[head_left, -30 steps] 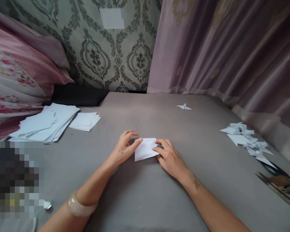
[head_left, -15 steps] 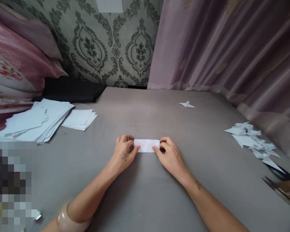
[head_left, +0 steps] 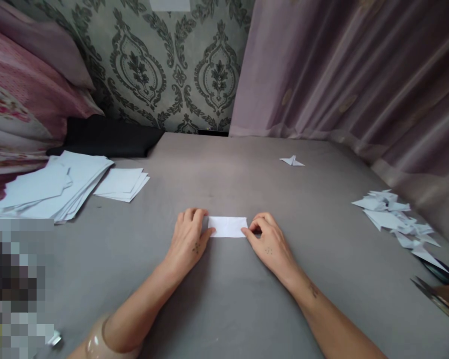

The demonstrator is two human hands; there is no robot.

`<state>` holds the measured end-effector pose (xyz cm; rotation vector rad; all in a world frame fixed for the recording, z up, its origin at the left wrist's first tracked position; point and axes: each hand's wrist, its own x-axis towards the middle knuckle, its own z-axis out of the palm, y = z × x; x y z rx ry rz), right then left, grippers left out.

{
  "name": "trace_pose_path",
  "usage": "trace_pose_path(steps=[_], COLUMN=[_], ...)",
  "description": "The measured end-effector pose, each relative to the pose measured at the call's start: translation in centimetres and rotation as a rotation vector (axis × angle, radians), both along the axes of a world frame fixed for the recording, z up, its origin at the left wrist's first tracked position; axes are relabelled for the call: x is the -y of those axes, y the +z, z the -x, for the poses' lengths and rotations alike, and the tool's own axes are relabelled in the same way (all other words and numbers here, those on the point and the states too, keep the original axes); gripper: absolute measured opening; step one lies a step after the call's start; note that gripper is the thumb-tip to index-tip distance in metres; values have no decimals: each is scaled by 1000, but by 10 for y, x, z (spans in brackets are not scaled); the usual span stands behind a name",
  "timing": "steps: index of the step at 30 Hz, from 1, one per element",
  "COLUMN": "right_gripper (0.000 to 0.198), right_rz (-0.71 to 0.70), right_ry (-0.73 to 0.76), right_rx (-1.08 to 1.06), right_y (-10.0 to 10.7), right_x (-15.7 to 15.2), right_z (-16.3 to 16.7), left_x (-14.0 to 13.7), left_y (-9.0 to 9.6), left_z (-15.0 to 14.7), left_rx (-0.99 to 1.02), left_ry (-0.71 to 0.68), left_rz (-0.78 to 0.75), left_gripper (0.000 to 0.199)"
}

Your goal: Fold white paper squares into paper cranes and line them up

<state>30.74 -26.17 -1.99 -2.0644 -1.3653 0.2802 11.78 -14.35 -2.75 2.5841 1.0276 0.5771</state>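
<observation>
White paper (head_left: 228, 227) lies lengthwise between the hands (head_left: 189, 233) (head_left: 271, 244), which hold its ends.

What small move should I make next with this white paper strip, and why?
Perhaps press the white strip flat with your right hand, whose thumb touches one end: your left hand is at the other, and the middle lies uncovered.

Pale bangle (head_left: 98, 344), apparently translucent
</observation>
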Motion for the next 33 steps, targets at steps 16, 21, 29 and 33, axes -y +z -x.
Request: trace_pose_path(steps=[16, 21, 29, 33], right_gripper=[25, 26, 46, 37], right_rz=[-176, -429, -200, -123], right_ry=[38, -31, 295, 322], right_rx=[-44, 34, 274, 307], right_y=[5, 19, 23, 18], right_x=[3, 11, 21, 19], right_z=[5, 10, 19, 18], left_x=[11, 18, 33, 33], left_y=[18, 36, 33, 26], left_z=[-21, -23, -31, -30], left_rx=[-11, 450, 620, 455], left_ry=[-309, 103, 327, 233], left_rz=[-173, 441, 1195, 1068], left_gripper=[26, 30, 28, 24])
